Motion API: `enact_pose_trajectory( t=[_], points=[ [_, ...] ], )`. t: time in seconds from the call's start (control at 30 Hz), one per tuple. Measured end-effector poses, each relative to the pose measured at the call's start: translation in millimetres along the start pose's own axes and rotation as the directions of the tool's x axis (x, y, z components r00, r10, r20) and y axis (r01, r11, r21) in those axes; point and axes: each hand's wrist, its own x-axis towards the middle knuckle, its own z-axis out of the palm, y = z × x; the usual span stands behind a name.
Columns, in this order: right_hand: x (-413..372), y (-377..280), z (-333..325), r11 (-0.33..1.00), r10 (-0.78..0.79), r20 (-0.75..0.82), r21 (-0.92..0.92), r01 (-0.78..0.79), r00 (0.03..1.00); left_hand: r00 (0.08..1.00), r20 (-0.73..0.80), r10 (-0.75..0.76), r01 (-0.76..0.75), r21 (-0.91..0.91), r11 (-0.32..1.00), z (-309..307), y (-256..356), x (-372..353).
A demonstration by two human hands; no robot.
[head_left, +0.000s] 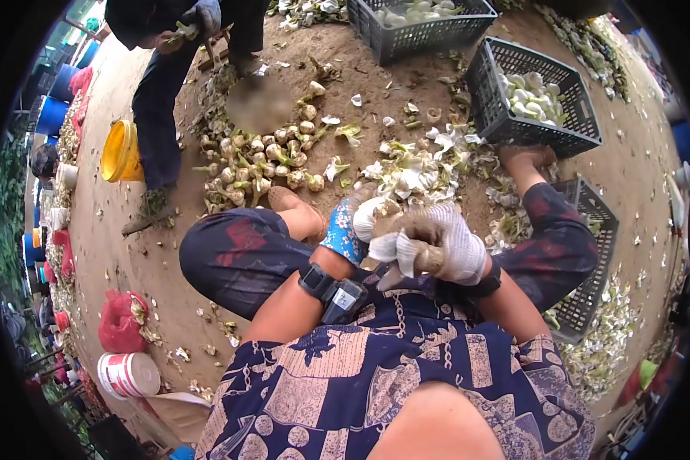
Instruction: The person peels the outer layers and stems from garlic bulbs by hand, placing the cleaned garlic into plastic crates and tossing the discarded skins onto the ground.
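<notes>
My left hand, in a blue floral glove with dirty fingers, is closed around a large white garlic bulb in front of my lap. Close against the bulb's right side is my right hand, in a soiled white knit glove. Its fingers are curled and pressed together, and what they hold, if anything, is hidden. Beyond my hands lies a pile of white garlic peelings on the dirt. Unpeeled garlic bulbs with cut stems are heaped ahead to the left.
Dark plastic crates stand ahead right, two holding peeled white garlic; another crate is by my right knee. Across from me sits a person with a gloved hand. A yellow bucket, red mesh bag and white-red bucket are left.
</notes>
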Motion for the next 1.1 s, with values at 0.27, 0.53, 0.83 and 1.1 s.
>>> enact_pose_trajectory(
  t=[0.27,0.53,0.83,1.1],
  points=[
    [16.6,16.2,-55.0,0.162,0.208,-0.298,-0.929,-0.333,0.932,0.491,0.241,0.837,-0.605,0.786,0.129,6.6,10.2,-13.6],
    [30.5,37.0,-31.3,0.756,0.245,-0.241,-0.559,-0.341,0.939,0.244,0.891,0.382,-0.229,0.436,-0.87,34.8,2.5,-22.1],
    [33.0,52.6,-37.4,0.757,0.123,-0.232,-0.607,-0.242,0.965,0.287,0.902,0.322,-0.244,0.394,-0.886,44.0,6.2,-16.5],
    [14.1,59.4,-53.9,0.241,0.219,-0.159,-0.947,-0.211,0.963,0.419,0.116,0.901,-0.696,0.678,0.237,48.8,38.1,-26.4]
  ],
)
